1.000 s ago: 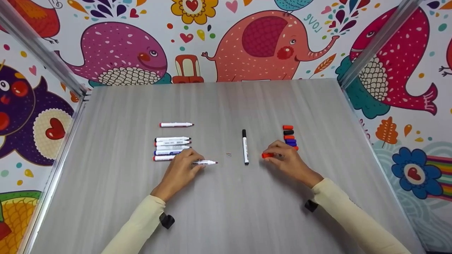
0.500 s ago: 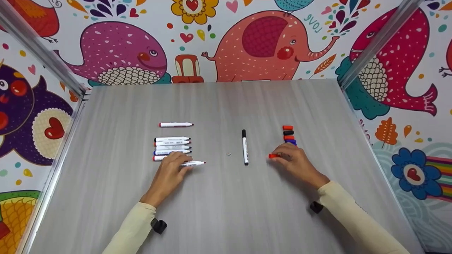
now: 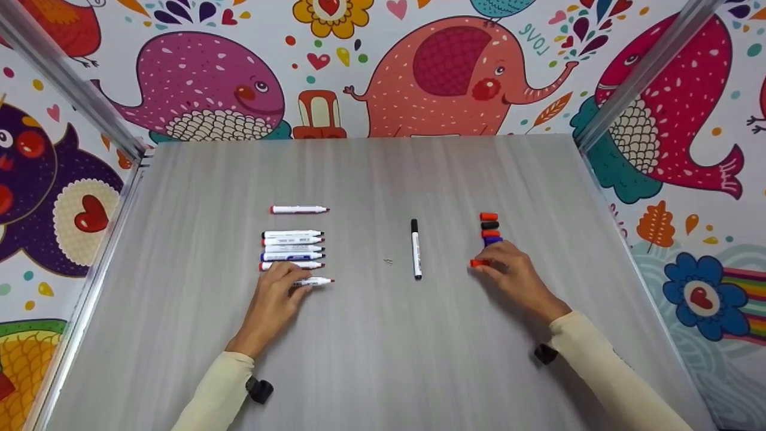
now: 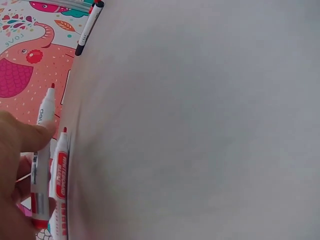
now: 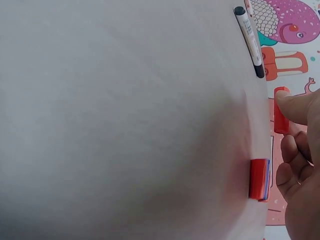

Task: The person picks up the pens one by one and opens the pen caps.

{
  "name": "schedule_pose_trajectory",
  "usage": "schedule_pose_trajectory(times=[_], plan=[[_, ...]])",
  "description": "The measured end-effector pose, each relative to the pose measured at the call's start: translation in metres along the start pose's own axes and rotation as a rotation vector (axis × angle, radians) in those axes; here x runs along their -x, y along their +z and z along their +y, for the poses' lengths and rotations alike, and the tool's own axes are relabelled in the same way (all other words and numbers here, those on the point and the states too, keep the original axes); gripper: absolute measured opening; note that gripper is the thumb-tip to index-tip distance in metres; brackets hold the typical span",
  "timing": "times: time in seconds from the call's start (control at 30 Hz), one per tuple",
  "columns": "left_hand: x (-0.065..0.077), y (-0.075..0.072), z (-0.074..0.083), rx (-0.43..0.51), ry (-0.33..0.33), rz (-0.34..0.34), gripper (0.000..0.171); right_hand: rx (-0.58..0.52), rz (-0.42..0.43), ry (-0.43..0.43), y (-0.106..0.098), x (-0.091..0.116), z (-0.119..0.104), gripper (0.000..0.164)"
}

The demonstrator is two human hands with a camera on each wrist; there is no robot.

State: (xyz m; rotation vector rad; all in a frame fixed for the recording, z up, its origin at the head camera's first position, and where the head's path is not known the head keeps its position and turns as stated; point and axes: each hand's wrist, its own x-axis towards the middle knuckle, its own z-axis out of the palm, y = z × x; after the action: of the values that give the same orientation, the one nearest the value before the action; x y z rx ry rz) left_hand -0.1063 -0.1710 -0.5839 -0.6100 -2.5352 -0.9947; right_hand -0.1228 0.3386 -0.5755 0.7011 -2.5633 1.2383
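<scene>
My left hand (image 3: 272, 301) pinches an uncapped red whiteboard marker (image 4: 41, 175) by its barrel, tip pointing right. It is just in front of a row of uncapped markers (image 3: 293, 248) lying side by side. Between thumb and fingers of my right hand (image 3: 517, 275) is a red marker cap (image 5: 281, 111). That hand is beside a column of loose caps (image 3: 489, 225), red, black and blue, and partly hides its near end. In the middle a capped black marker (image 3: 416, 248) lies lengthwise, apart from both hands.
One more uncapped red marker (image 3: 299, 210) lies behind the row. Tiny dark bits (image 3: 388, 261) are on the grey table (image 3: 383, 359) left of the black marker. Patterned walls and metal rails (image 3: 646, 78) bound the table's back and sides.
My left hand has moved left with its marker, toward the near end of the row. My right hand has moved right with the red cap, toward the cap column.
</scene>
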Motion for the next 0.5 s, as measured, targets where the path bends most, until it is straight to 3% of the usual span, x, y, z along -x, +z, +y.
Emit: schedule_pose_trajectory(times=[0.2,0.5], plan=[[0.005,-0.001,-0.005,-0.041,-0.006,0.04,0.026,0.013,0.028,-0.004,-0.003,0.006,0.005,0.024],[0.01,-0.002,-0.013,-0.067,-0.039,0.047,0.025,0.053,0.048,0.022,-0.007,0.012,0.015,0.023]])
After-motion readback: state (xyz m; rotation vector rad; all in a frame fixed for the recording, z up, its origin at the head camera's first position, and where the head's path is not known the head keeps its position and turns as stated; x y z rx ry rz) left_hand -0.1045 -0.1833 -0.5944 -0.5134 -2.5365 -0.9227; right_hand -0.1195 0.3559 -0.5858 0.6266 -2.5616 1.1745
